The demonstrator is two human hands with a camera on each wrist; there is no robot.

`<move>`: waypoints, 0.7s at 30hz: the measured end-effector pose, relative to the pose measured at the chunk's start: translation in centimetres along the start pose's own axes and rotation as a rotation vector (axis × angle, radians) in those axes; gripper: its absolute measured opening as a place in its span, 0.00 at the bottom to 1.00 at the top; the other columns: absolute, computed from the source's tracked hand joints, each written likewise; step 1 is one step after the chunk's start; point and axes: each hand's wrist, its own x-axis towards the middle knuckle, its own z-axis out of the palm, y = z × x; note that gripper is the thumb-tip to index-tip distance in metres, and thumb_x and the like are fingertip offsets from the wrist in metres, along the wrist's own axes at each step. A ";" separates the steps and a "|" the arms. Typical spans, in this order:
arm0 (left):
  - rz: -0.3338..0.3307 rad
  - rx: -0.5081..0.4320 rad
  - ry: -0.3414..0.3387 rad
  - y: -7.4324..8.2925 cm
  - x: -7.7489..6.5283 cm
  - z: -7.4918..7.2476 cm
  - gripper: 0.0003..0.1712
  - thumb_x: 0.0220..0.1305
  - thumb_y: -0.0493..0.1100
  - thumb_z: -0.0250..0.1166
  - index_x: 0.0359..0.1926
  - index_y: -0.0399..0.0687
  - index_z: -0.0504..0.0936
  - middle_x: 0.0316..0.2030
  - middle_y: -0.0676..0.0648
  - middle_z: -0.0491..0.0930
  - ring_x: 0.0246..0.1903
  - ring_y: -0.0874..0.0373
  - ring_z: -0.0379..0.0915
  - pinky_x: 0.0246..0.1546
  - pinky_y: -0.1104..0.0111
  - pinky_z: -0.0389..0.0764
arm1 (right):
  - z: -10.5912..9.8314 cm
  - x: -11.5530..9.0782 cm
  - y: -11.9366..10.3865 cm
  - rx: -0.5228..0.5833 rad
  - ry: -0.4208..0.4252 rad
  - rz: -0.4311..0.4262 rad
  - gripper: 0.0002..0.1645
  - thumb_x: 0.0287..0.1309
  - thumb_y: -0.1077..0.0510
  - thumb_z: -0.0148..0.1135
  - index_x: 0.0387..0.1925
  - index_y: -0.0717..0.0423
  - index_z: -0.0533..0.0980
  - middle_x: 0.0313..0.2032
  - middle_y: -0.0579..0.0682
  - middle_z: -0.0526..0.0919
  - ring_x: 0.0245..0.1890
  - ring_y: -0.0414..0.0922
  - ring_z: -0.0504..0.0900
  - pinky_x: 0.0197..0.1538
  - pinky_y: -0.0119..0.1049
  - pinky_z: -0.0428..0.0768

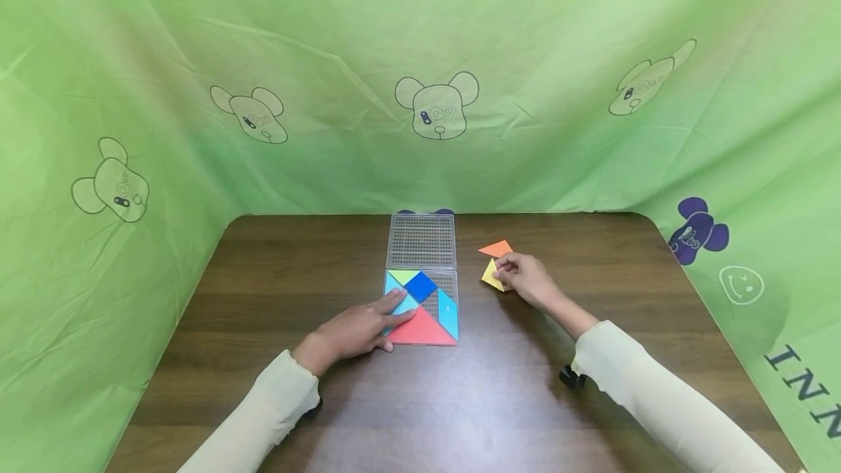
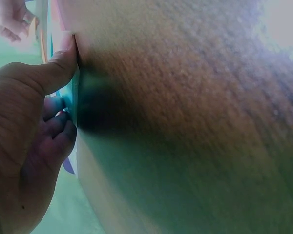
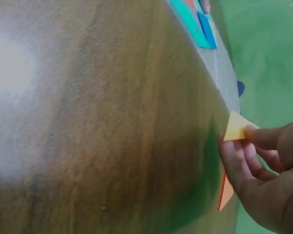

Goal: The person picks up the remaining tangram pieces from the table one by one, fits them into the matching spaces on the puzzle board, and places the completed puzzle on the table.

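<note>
My left hand (image 1: 358, 327) rests on the tangram case (image 1: 458, 316), fingers spread over a light blue triangle (image 1: 406, 305) and the red triangle (image 1: 420, 328). Its thumb (image 2: 63, 58) touches the case's near edge. A lime triangle (image 1: 404, 276), dark blue square (image 1: 420, 287) and cyan parallelogram (image 1: 448, 312) also lie in the case. Right of it, my right hand (image 1: 528, 279) pinches a yellow triangle (image 3: 236, 127) between thumb and fingers, tilted up in the right wrist view. Just beyond that hand an orange triangle (image 1: 496, 248) lies on the table.
The case's gridded lid (image 1: 422, 241) lies folded back flat behind the tray. A brown wooden table (image 1: 499, 400) carries everything, bounded at the back and sides by a green printed cloth (image 1: 342, 159). A dark band (image 1: 571, 378) shows at the right cuff.
</note>
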 end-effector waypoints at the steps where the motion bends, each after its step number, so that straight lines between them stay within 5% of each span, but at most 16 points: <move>1: -0.001 0.000 0.000 0.0 0.0 0.0 0.42 0.69 0.56 0.66 0.79 0.65 0.59 0.82 0.47 0.48 0.81 0.49 0.45 0.69 0.56 0.74 | 0.0 0.0 -0.1 0.036 0.004 0.011 0.11 0.68 0.67 0.63 0.48 0.71 0.79 0.43 0.65 0.86 0.40 0.46 0.86 0.40 0.34 0.87; 9: -0.011 -0.012 -0.013 0.2 0.0 -0.1 0.42 0.69 0.56 0.65 0.79 0.65 0.59 0.83 0.47 0.47 0.82 0.49 0.44 0.70 0.56 0.73 | 0.2 0.6 -1.0 0.267 0.059 0.068 0.17 0.64 0.70 0.65 0.51 0.76 0.74 0.39 0.59 0.82 0.34 0.36 0.80 0.39 0.31 0.87; 21: -0.012 -0.008 -0.008 0.1 -0.1 0.0 0.42 0.69 0.56 0.66 0.79 0.65 0.59 0.83 0.47 0.46 0.82 0.49 0.44 0.70 0.56 0.73 | 0.7 1.1 -2.3 0.242 0.095 0.069 0.18 0.62 0.70 0.66 0.53 0.74 0.76 0.42 0.60 0.81 0.33 0.39 0.81 0.39 0.32 0.88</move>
